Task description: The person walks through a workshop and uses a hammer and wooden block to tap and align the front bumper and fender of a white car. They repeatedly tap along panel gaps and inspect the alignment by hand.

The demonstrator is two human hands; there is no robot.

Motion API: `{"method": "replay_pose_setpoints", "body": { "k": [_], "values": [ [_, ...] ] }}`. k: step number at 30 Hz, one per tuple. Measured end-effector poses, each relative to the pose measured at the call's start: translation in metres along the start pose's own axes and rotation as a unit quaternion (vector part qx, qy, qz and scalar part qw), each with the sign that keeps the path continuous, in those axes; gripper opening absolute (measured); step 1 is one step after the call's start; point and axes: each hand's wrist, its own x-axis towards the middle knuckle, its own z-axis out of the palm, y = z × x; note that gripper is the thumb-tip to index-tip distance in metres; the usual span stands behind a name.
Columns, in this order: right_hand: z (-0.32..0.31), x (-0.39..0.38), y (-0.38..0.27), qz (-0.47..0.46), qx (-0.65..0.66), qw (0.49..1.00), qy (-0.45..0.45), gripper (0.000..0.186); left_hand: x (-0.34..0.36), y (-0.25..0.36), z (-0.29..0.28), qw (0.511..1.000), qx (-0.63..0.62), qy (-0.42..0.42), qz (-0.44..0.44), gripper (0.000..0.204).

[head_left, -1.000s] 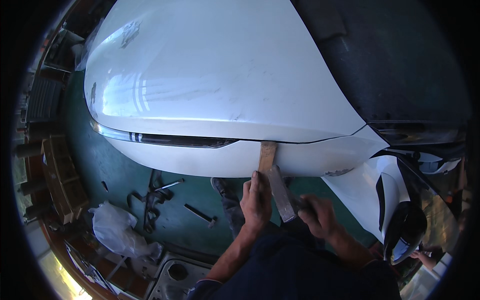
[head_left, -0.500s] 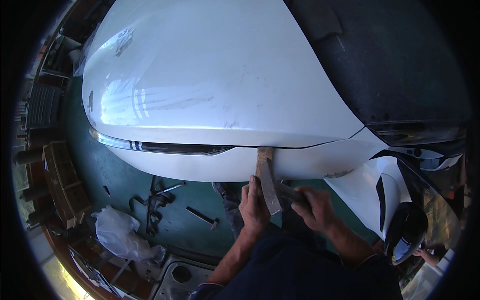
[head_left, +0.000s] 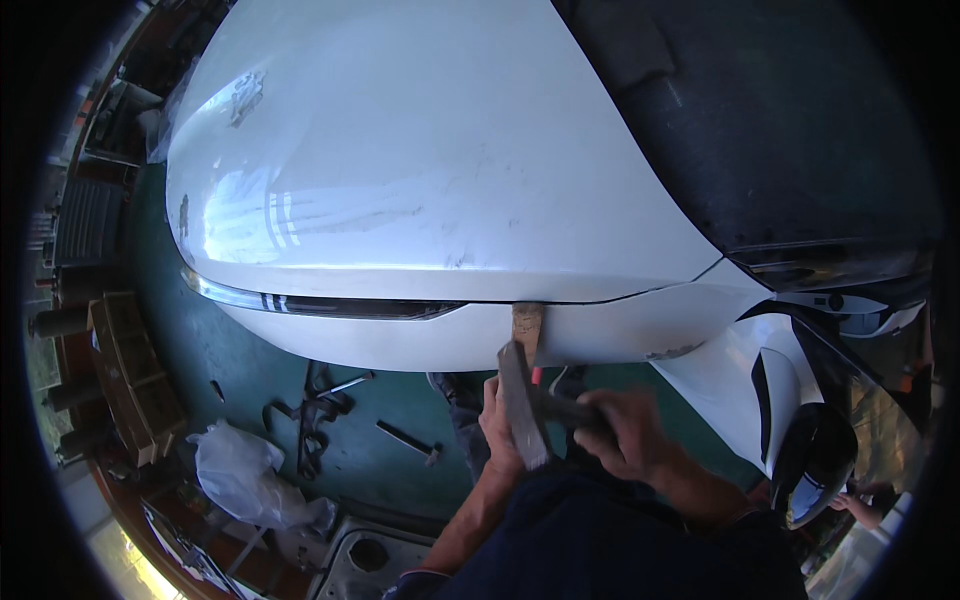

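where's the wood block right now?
In the head view, the wood block sits just right of centre, pressed against the white car's front panel under the hood edge, held by the left hand from below.

one white car body (head_left: 420,170), one wooden block (head_left: 523,385) – two hands, one hammer (head_left: 408,440)

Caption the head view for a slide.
Left hand holds a wooden block against a white car hood; right hand grips a hammer.
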Motion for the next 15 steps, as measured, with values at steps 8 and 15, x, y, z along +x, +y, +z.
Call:
{"method": "replay_pose_setpoints", "body": {
  "k": [8, 15],
  "values": [
    [0.000, 0.007, -0.001, -0.007, 0.001, 1.000, -0.008, 0.036, -0.002, 0.005, 0.005, 0.996, 0.062, 0.058, 0.042, 0.067],
    [0.020, -0.029, 0.027, -0.007, 0.105, 0.994, -0.041, 0.036, -0.006, 0.000, -0.002, 0.997, 0.057, 0.047, 0.008, 0.069]
  ]
}}
